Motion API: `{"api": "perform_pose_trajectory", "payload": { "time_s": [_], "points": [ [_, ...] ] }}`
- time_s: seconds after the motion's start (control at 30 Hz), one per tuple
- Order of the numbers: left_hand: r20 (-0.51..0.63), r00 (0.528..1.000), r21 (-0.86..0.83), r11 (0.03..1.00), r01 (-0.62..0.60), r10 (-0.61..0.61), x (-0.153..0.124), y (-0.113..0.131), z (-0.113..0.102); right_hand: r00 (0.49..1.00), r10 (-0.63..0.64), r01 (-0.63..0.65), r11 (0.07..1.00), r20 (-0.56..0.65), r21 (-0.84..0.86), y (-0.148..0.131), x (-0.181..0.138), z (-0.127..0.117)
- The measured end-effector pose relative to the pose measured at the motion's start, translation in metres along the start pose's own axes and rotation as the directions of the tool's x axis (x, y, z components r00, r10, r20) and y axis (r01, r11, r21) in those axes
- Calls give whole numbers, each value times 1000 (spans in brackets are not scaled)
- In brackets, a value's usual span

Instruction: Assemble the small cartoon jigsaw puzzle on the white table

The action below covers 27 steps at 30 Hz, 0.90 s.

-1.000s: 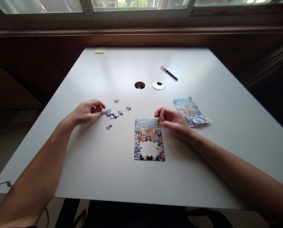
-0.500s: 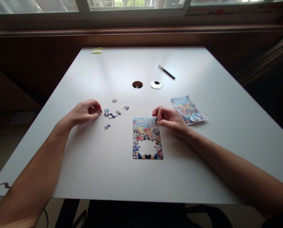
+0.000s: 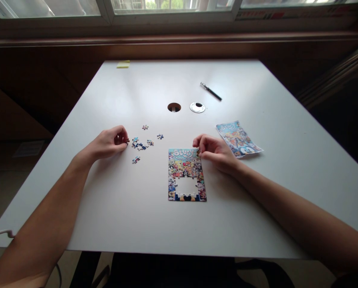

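My left hand (image 3: 111, 141) is closed, a small dark reddish puzzle piece (image 3: 127, 141) pinched at its fingertips. Just to its right, several loose puzzle pieces (image 3: 140, 146) lie in a small group, with a few set apart around it. A colourful jigsaw puzzle (image 3: 172, 170) lies flat in front of me, with a gap in its lower middle where the white table shows. At the puzzle's upper right corner rests my right hand (image 3: 213, 151), thumb and finger closed on a small brownish puzzle piece (image 3: 198, 153), partly hidden by the fingers.
A creased picture sheet (image 3: 239, 138) with a similar design lies right of my right hand. Farther back on the white table (image 3: 121, 224) are a black pen (image 3: 211, 91), a round cable hole (image 3: 174, 107), its silver cover (image 3: 197, 107) and a yellow sticky note (image 3: 123, 64).
My left hand's fingers have shifted very slightly around the small piece. My right hand, the jigsaw puzzle and the loose pieces stay where they were.
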<state>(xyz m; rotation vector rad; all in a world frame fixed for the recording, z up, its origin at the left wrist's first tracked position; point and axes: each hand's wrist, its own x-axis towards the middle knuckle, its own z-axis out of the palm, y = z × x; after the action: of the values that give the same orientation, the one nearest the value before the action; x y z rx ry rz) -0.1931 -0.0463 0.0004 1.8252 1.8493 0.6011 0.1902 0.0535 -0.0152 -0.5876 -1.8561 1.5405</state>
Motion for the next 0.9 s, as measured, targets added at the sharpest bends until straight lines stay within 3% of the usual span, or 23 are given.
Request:
{"api": "perform_pose_trajectory", "payload": {
  "time_s": [0.23,0.37,0.47,0.63,0.9],
  "points": [
    [4,999,-73,997,-37,37,-1,5,3,1000,-2,2,1000,0,9,0,1,1],
    [-86,993,-16,997,-81,79,0,5,8,1000,-4,4,1000,-1,8,0,0,0],
    [-163,974,29,988,-153,156,0,8,13,1000,-6,6,1000,-1,-4,-1,1,1],
    [-188,941,91,958,-270,283,-1,21,18,1000,-4,4,1000,1,-7,-2,1,2],
    [-223,910,50,936,-348,350,-4,35,29,1000,-3,3,1000,0,-29,-1,0,1]
  ]
}}
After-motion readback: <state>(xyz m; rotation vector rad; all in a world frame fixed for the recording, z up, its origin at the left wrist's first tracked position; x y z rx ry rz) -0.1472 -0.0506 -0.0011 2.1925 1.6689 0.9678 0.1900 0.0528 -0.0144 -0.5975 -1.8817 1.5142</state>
